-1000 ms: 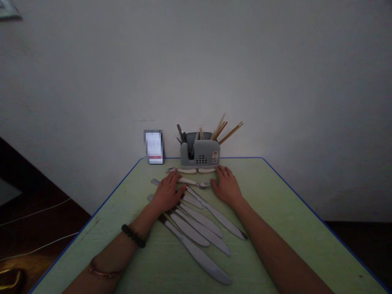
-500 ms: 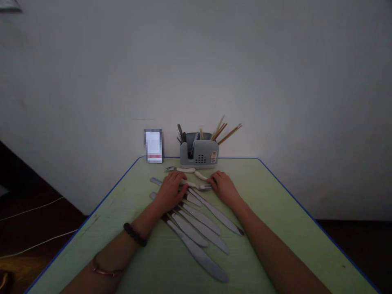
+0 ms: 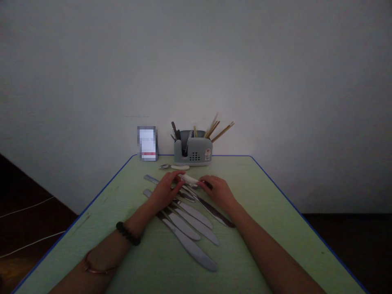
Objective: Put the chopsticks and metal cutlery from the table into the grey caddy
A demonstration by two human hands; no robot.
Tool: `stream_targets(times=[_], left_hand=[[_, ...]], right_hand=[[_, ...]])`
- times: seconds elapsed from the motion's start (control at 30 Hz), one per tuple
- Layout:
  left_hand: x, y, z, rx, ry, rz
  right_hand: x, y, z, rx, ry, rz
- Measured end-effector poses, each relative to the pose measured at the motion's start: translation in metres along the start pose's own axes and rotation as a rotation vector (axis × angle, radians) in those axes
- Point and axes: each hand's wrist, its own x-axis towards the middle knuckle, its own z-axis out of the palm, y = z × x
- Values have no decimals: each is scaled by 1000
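Note:
My left hand (image 3: 165, 190) is closed at the left end of white-handled cutlery (image 3: 189, 179), thumb and fingers pinching. My right hand (image 3: 218, 192) pinches the right end, so its head is hidden by my fingers. Just under that handle a bit of shiny metal shows, probably fork tines, partly covered. Several silver table knives (image 3: 196, 253) lie fanned out on the green table below my hands, blades pointing to the lower right. Their handles run partly beneath my left hand and wrist. Behind lies another white-handled utensil (image 3: 180, 167), metal head to the left.
A grey cutlery holder (image 3: 200, 151) with chopsticks (image 3: 223, 131) and dark-handled utensils stands at the back edge against the wall. Left of it a phone (image 3: 147, 143) with a lit, blurred screen stands upright. Blue edging borders the green table (image 3: 269, 204).
My right hand has brought its white-handled piece left and nearer, over the fork by my left hand. The fork's tines are now mostly covered. The whole view has shifted slightly.

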Motion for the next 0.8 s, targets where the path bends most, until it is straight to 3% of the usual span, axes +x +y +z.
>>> stream_targets(times=[0.17,0.37,0.47,0.6,0.8], left_hand=[[1,3,-2,-139,-95,-98],[-2,7,-2,-136,-93,2],[-2,10,-2,-111,-17,42],[-3,19,0,-112,98,106],[-8,31,1,-141,148,128]], right_hand=[[1,9,-2,66,-17,-64],[-3,4,-6,9,-15,-164],[-1,-3,-11,-138,6,-230],[0,-16,-16,-341,145,-241],[-3,-31,-17,-349,234,-254]])
